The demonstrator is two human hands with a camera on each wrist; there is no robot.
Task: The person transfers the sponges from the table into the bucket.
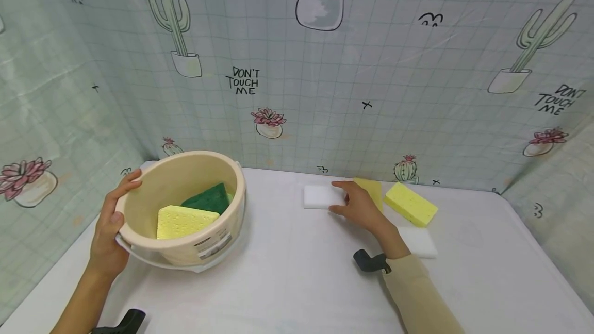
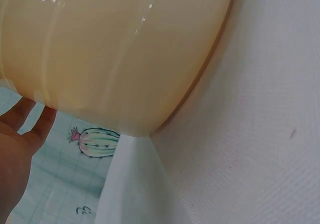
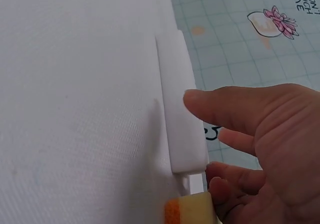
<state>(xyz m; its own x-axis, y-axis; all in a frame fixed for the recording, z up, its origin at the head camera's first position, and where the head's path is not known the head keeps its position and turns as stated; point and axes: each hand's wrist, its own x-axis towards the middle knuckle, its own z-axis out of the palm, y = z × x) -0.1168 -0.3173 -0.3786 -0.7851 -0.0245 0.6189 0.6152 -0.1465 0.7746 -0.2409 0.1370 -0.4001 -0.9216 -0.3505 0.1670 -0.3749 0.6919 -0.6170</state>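
A beige plastic bucket (image 1: 185, 251) (image 2: 115, 54) stands at the left of the white table, with a yellow sponge (image 1: 183, 221) and a green sponge (image 1: 209, 199) inside. My left hand (image 1: 111, 218) (image 2: 20, 134) grips its left rim, thumb on the rim and fingers on the outside wall. My right hand (image 1: 353, 202) (image 3: 260, 134) reaches to the right end of a white sponge (image 1: 317, 196) (image 3: 180, 114) lying flat near the back wall. Its thumb is stretched over the sponge and its fingers straddle the far side, without closing on it.
A yellow sponge (image 1: 373, 191) (image 3: 192, 210) lies just behind my right hand, another yellow sponge (image 1: 410, 204) to its right, and a second white sponge (image 1: 419, 242) beside my forearm. A cactus-print curtain (image 1: 325, 92) closes off the back and both sides.
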